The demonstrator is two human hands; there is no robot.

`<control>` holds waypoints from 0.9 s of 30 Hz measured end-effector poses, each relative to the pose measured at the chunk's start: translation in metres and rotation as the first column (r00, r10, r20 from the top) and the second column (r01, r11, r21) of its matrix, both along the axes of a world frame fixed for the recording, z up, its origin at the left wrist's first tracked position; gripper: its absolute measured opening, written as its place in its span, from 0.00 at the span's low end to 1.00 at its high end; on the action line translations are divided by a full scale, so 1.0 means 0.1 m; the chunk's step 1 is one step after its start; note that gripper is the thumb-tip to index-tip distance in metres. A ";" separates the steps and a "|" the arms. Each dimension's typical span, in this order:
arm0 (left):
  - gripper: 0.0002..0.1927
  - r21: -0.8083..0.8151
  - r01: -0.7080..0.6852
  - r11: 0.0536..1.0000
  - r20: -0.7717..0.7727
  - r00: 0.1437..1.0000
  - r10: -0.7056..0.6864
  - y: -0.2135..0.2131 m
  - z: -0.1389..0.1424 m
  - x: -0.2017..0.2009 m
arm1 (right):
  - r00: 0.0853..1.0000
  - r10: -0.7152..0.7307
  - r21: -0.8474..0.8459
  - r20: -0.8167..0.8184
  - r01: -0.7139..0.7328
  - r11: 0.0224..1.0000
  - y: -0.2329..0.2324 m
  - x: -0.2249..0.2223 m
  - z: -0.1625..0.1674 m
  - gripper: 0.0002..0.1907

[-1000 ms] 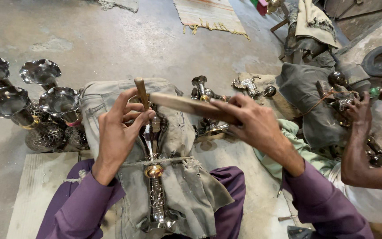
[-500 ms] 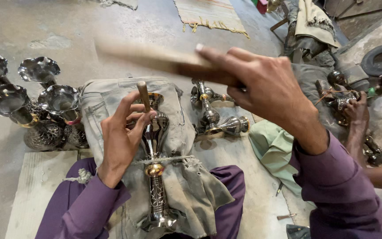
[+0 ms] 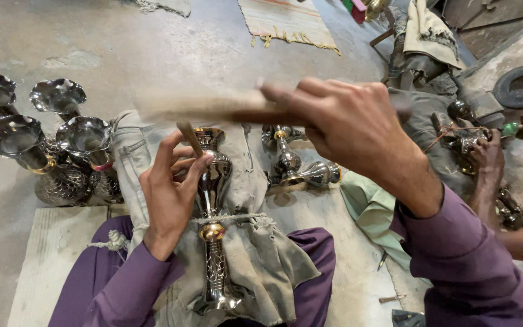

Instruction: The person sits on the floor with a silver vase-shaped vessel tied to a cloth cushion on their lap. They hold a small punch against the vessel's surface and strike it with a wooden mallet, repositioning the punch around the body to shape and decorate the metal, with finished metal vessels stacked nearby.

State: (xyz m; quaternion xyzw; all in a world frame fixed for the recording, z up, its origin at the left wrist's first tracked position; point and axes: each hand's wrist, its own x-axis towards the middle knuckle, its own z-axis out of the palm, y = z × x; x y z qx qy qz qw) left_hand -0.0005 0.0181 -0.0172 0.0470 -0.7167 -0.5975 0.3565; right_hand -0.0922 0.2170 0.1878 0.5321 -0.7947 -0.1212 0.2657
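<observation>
A shiny metal vase [image 3: 213, 230] with a brass collar lies lengthwise on a grey cloth [image 3: 255, 254] over my lap, tied down with string. My left hand [image 3: 171, 194] rests against the vase's body and pinches a short wooden-handled chisel [image 3: 189, 138] upright on it. My right hand [image 3: 352, 130] is raised above the vase, gripping a wooden stick [image 3: 207, 104] that is blurred with motion and points left.
Several finished metal vases [image 3: 37, 145] stand at the left on the concrete floor. More metal pieces [image 3: 301, 166] lie beyond my lap. Another person's hands [image 3: 485, 157] work on metal parts at the right. A pale board [image 3: 49, 260] lies under my legs.
My right hand rose with the stick from down at the chisel to high above the vase. The left hand stayed on the chisel and vase.
</observation>
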 end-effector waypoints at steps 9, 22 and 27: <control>0.24 0.037 -0.011 0.999 -0.039 0.999 0.012 0.01 -0.09 -0.01 | 0.999 -0.038 0.030 -0.035 0.039 0.999 -0.12 -0.04 -0.08 0.30; 0.22 -0.064 0.089 0.994 0.009 0.996 -0.089 -0.03 0.08 -0.06 | 0.997 -0.069 -0.003 -0.039 0.069 0.998 0.18 -0.11 -0.23 0.30; 0.22 -0.108 0.117 0.987 0.028 0.993 -0.115 -0.03 0.16 -0.07 | 0.977 -0.071 -0.117 0.203 0.096 0.988 0.36 -0.15 -0.32 0.35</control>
